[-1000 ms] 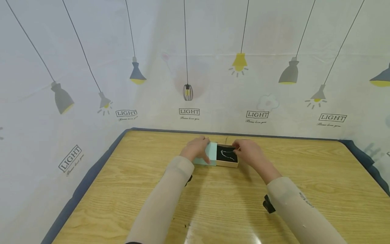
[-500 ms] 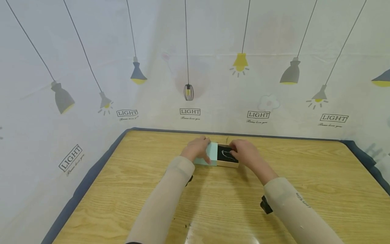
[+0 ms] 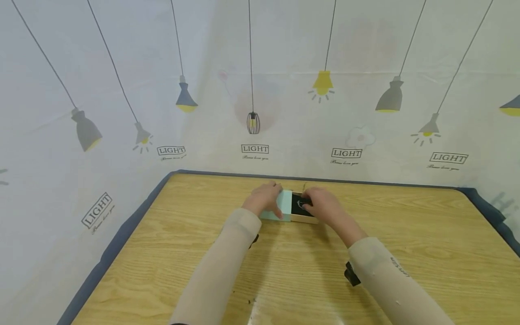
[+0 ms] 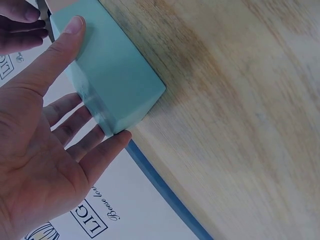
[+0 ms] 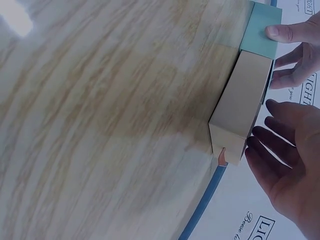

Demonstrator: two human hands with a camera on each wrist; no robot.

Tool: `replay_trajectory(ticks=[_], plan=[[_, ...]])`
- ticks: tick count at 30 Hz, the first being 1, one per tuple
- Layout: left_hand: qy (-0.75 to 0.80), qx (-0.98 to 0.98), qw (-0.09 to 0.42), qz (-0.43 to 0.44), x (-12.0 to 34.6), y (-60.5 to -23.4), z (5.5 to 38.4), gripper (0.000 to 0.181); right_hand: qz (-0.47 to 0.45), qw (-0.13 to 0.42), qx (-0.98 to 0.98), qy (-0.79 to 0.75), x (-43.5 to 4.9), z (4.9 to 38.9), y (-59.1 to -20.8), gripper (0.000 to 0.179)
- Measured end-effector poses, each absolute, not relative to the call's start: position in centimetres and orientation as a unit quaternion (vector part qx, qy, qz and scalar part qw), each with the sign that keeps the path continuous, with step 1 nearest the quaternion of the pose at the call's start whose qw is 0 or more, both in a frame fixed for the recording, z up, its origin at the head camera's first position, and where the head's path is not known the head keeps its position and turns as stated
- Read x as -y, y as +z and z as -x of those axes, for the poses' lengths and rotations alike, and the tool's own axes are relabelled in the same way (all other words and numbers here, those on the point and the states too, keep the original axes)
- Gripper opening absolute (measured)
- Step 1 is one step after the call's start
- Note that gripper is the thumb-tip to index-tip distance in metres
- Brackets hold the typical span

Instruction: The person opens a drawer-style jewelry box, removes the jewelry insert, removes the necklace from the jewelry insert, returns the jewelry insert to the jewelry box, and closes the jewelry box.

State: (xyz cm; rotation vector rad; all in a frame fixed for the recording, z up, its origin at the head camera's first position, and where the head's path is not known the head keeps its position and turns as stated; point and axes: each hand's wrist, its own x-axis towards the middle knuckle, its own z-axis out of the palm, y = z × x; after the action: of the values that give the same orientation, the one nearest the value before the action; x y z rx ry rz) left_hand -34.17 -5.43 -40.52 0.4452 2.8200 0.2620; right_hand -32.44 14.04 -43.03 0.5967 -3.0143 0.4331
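Observation:
A slide-out gift box lies at the far middle of the table, its mint-green sleeve (image 3: 286, 205) on the left and its beige tray (image 3: 304, 219) pulled partly out to the right. My left hand (image 3: 263, 199) grips the sleeve, thumb (image 4: 74, 30) on the near side and fingers round the far side and end. Inside the tray, a thin silver chain (image 3: 300, 205) rests on a black lining (image 3: 297, 210). Over it, my right hand (image 3: 327, 206) reaches in with bent fingers; whether they pinch the chain is hidden. In the right wrist view, that hand (image 5: 295, 155) hovers along the tray's open top.
The box stands on a wood-grain table (image 3: 284, 271), near its back edge with a dark blue border (image 3: 365, 182). Behind rises a white wall sheet (image 3: 292, 113) printed with hanging lamps. A few small dark specks (image 3: 249, 301) lie on the near tabletop.
My right hand has moved left from the tray's right end over the black lining, covering most of the chain. The left hand stays on the sleeve, and the box keeps its place.

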Motion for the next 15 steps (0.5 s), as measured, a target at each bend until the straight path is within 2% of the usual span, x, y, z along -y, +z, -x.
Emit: replay_trajectory(ticks=[7,15], plan=[[0.095,-0.974,0.138,-0.152,5.41,-40.45,34.07,0.092,-0.182,-0.021,0.976,0.119,-13.63,32.6,-43.04,0.046],[0.094,-0.974,0.143,-0.148,5.43,-40.23,33.89,0.093,-0.184,-0.042,0.977,0.101,-13.23,33.04,-43.33,0.049]])
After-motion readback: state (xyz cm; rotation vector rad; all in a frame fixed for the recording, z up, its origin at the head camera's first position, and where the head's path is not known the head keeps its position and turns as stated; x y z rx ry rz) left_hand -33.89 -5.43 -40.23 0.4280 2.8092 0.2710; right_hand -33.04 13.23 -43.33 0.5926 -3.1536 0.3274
